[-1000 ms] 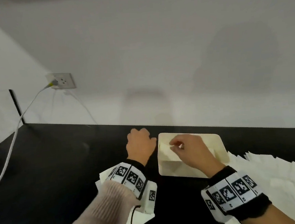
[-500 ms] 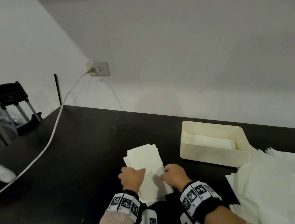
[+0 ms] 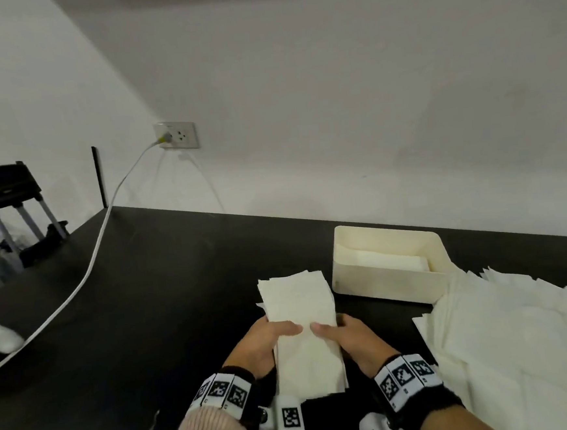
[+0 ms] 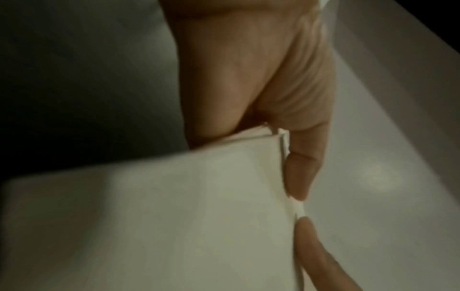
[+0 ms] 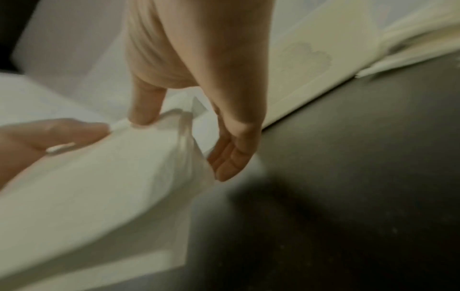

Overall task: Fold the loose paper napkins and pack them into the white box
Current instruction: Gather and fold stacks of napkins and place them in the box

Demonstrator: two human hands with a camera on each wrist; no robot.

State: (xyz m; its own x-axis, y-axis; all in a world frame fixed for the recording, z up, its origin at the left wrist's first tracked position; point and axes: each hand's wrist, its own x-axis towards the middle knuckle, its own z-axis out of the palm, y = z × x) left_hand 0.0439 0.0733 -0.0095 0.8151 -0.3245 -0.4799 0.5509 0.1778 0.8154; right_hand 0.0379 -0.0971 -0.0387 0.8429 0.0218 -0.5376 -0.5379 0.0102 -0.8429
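A stack of folded white napkins (image 3: 297, 302) lies lengthwise on the black table (image 3: 166, 292), just left of the white box (image 3: 382, 283). My left hand (image 3: 279, 334) grips the stack's near left edge, thumb on top. My right hand (image 3: 330, 330) grips the near right edge in the same way. In the right wrist view the thumb (image 5: 147, 106) presses the top sheet and the fingers (image 5: 231, 157) curl by the stack's side (image 5: 112, 187). In the left wrist view my left thumb (image 4: 302, 167) lies along the stack's edge (image 4: 174, 216). A few folded napkins (image 3: 380, 261) lie inside the box.
A spread pile of loose unfolded napkins (image 3: 522, 338) covers the table to the right of the box. A white cable (image 3: 87, 277) runs from the wall socket (image 3: 175, 135) across the table's left side. A black stand (image 3: 5, 192) is beyond the left edge.
A second ago my right hand was in the box and my left beside it. Both hands came back to the folded stack and now grip its near end, thumbs on top.
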